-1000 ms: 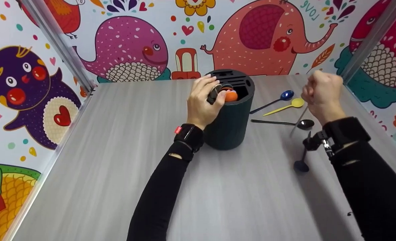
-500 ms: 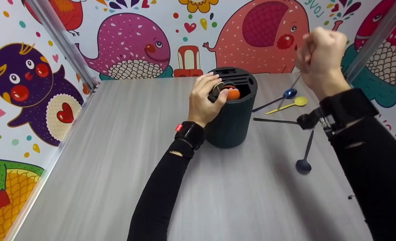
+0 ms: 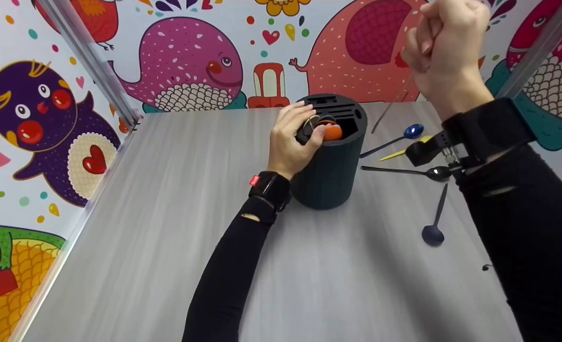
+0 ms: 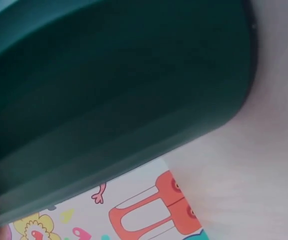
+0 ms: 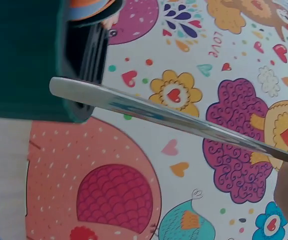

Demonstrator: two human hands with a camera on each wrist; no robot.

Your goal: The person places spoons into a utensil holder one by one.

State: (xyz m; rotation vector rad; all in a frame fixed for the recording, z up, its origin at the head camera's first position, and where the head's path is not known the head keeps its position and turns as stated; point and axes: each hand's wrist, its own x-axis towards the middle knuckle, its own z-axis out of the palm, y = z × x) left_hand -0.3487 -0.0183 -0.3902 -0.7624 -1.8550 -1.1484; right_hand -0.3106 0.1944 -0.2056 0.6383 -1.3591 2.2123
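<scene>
A dark green round utensil holder [image 3: 327, 178] with a slotted black top stands upright on the table. My left hand [image 3: 290, 140] grips its left rim, thumb beside a rounded orange end [image 3: 332, 133] and dark utensil ends in the open compartment. Raised at the upper right, my right hand [image 3: 452, 52] holds a silver metal utensil whose thin handle [image 3: 389, 113] points down and left toward the holder. In the right wrist view the flat handle [image 5: 158, 114] crosses in front of the holder's top, seemingly outside the slots. The fist hides the utensil's other end.
Right of the holder lie a blue spoon [image 3: 413, 131], a yellow spoon [image 3: 393, 155] partly hidden by the right wrist camera, and a black spoon [image 3: 437, 173]. Nearer is a dark blue ladle-like spoon [image 3: 433, 234]. Patterned walls [image 3: 185, 61] enclose the table [image 3: 157, 228].
My right hand has risen and moved slightly left, carrying the silver utensil away from the spoons and closer to the holder. The left hand keeps its grip on the holder.
</scene>
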